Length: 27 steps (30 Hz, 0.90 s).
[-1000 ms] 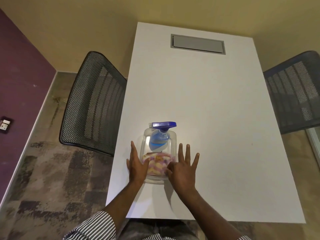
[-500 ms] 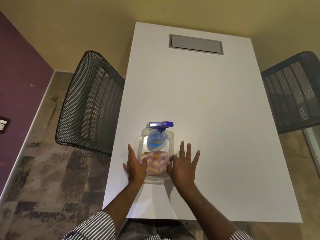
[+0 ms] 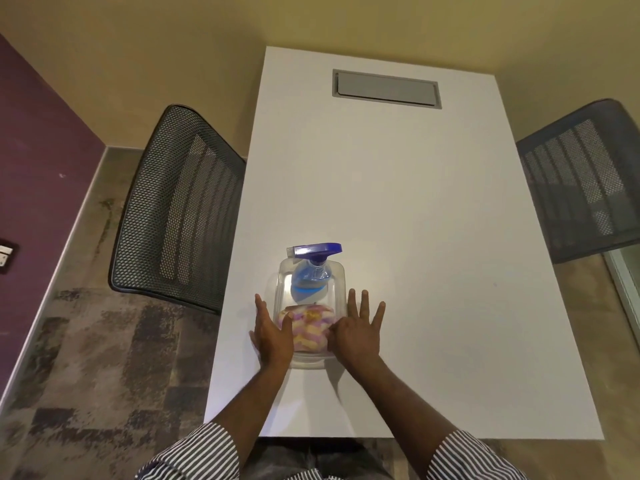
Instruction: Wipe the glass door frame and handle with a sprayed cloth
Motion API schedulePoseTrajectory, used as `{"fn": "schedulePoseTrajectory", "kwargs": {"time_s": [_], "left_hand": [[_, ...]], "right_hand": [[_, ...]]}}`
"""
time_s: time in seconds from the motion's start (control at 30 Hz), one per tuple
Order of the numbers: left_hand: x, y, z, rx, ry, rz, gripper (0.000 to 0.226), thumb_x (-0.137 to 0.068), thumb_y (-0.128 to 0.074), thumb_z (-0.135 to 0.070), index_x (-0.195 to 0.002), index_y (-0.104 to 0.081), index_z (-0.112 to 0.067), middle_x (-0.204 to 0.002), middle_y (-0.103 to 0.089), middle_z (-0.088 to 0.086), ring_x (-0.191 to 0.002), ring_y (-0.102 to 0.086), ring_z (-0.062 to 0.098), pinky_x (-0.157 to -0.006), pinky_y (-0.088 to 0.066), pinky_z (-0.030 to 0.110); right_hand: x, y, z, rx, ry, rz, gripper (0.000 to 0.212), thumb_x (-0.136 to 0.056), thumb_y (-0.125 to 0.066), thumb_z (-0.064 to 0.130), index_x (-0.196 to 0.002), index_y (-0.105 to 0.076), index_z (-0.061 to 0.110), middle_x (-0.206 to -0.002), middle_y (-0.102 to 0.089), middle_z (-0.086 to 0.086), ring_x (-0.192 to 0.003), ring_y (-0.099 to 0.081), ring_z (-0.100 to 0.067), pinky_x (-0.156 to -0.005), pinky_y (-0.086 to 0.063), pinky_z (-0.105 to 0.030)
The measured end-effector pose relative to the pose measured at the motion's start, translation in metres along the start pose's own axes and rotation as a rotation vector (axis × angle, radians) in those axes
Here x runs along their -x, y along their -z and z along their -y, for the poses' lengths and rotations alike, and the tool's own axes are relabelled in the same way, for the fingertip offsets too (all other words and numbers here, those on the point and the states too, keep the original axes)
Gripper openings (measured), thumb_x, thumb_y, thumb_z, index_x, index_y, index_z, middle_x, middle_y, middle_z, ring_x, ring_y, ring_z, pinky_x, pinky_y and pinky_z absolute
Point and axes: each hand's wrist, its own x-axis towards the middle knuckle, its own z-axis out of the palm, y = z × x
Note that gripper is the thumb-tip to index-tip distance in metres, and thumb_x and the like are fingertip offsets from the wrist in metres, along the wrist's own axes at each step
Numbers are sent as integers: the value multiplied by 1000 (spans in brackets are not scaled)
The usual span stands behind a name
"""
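A clear plastic container (image 3: 341, 278) sits on the white table (image 3: 415, 237) near its front left. Inside stands a spray bottle (image 3: 310, 271) with blue liquid and a blue trigger head, and a folded cloth (image 3: 310, 327) in pink, purple and yellow. My left hand (image 3: 272, 336) rests flat against the container's left side, thumb touching the cloth end. My right hand (image 3: 360, 336) lies flat against the right side, fingers spread on the table. Neither hand holds anything. No glass door is clearly in view.
A black mesh chair (image 3: 180, 209) stands left of the table, another (image 3: 581, 181) at the right. A grey cable hatch (image 3: 386, 88) sits in the table's far end. Purple wall with a socket (image 3: 5, 254) at the left; a pale frame edge (image 3: 625, 285) at far right.
The view has shifted slightly; both hands stay flat beside the container, with almost no movement of container, bottle or cloth.
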Motion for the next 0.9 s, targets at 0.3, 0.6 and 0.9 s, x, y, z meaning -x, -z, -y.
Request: {"fn": "schedulePoseTrajectory", "kwargs": {"time_s": [0.3, 0.6, 0.9], "left_hand": [[0, 10, -4, -237, -183, -7, 85, -97, -67, -29, -162, -13, -17, -167, -26, 8, -154, -25, 30, -126, -5, 53], [-14, 34, 0, -590, -650, 25, 94, -94, -32, -74, -161, -8, -12, -168, -17, 15, -156, -16, 32, -125, -17, 54], [-14, 51, -19, -818, -824, 84, 93, -96, -16, -77, -163, -4, -14, -171, 5, 6, -158, -5, 27, -129, -8, 47]], "right_hand": [[-1, -7, 7, -110, 64, -402, 58, -96, -39, 67, -139, -54, 32, -166, -28, -16, -155, -19, -38, -124, 8, -59], [0, -8, -2, -156, 89, -382, 79, -102, -31, 65, -163, -15, 18, -172, -5, -10, -159, -4, -28, -127, 9, -49], [2, -6, -13, -333, 173, -337, 88, -97, -4, 76, -162, 1, 16, -170, 5, -4, -158, 2, -21, -127, 11, -32]]}}
